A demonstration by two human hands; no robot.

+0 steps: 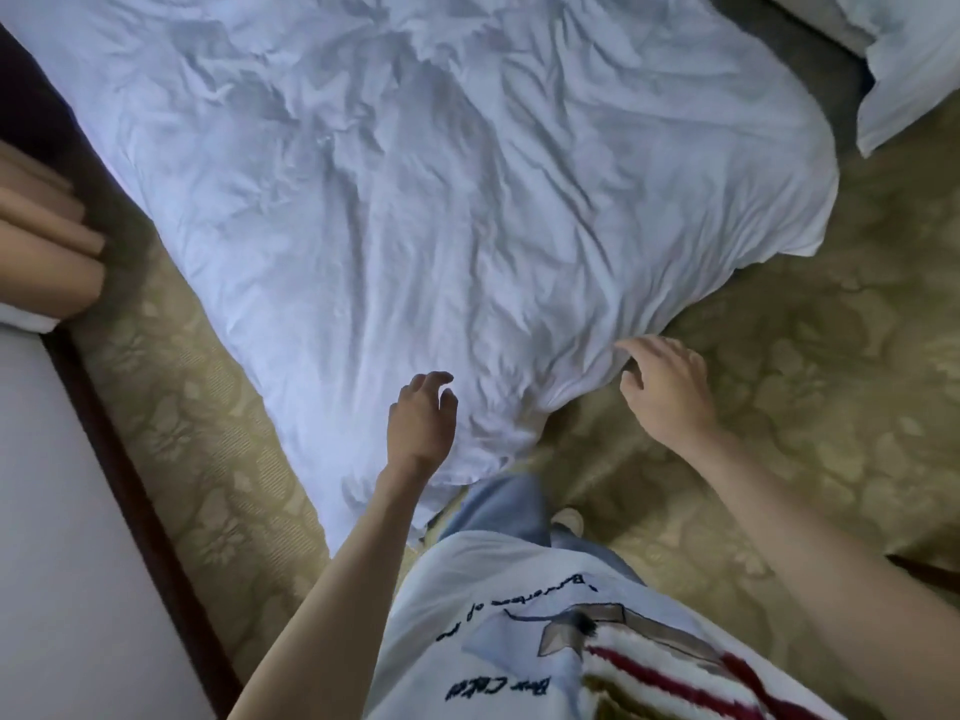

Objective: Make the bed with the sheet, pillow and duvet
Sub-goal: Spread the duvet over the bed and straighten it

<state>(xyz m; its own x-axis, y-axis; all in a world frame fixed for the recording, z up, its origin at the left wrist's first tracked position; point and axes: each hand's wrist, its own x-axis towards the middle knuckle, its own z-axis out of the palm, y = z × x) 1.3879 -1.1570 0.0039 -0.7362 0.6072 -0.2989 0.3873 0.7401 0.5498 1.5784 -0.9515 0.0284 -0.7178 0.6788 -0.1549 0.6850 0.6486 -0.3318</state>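
Observation:
A wrinkled white duvet (pixel 415 200) covers the bed and hangs over its foot end down to the carpet in front of me. My left hand (pixel 421 423) hovers over the near edge of the duvet with its fingers curled and apart, holding nothing. My right hand (pixel 667 392) is open at the duvet's hanging right side, fingertips just touching the fabric. A white pillow (pixel 914 70) lies at the upper right, off the bed. The sheet is hidden under the duvet.
Patterned olive carpet (pixel 779 381) lies on both sides of the bed. Beige curtain folds (pixel 47 241) hang at the left above a white wall with dark trim (pixel 130 485). A second bed's dark base (pixel 789 49) sits at upper right.

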